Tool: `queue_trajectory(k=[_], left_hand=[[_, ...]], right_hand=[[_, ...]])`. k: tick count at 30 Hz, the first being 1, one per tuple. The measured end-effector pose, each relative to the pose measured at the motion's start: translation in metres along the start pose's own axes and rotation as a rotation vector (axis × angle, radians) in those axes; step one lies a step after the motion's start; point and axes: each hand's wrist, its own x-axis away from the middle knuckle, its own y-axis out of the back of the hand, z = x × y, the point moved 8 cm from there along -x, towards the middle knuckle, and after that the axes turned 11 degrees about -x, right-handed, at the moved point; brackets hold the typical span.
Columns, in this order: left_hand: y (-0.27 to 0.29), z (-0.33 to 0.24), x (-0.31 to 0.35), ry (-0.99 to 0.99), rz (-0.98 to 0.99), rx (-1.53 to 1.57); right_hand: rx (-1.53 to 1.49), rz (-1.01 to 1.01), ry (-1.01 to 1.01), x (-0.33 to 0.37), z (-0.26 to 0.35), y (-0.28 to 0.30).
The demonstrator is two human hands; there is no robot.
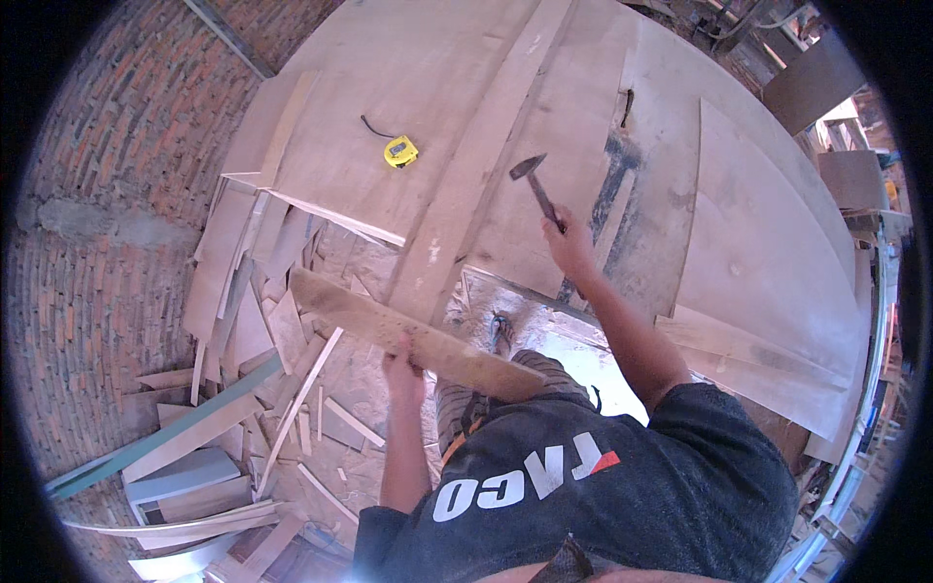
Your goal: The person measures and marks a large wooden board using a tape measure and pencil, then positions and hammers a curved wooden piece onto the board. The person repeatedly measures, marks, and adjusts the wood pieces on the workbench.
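A hammer (538, 188) is in my right hand (570, 243), gripped by its handle with the dark metal head up and to the left, above the wooden worktable (389, 209). My left hand (405, 371) is closed on the near edge of a wooden board (408, 335). That board slants across in front of my body, its right end by my waist. Beyond it, a long plank (476, 165) runs away from me over the tabletop, and its near end passes behind the board. Left of the plank lies a yellow tape measure (399, 152).
At left stands a brick wall (107, 223). Wood offcuts and strips (321, 418) litter the floor below it, with a green strip (165, 428) among them. A large thin sheet (768, 262) covers the table's right side. A dark tool (628, 107) lies near the far right.
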Motion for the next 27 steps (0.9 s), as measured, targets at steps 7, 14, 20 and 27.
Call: queue_trajectory(k=[7,14,20,27], left_hand=[[0.117,-0.041,0.018,-0.015,0.006,-0.031],[0.152,-0.053,0.032,0.022,-0.094,-0.080],[0.144,-0.055,0.039,0.004,-0.159,-0.119],[0.151,-0.050,0.039,0.032,-0.181,-0.096]], right_hand=[[-0.292,-0.133,-0.038,-0.103,0.003,0.016],[0.057,-0.195,0.121,-0.211,0.077,0.008],[0.306,-0.249,0.129,-0.285,0.099,-0.016],[0.370,-0.248,0.101,-0.323,0.079,-0.031]])
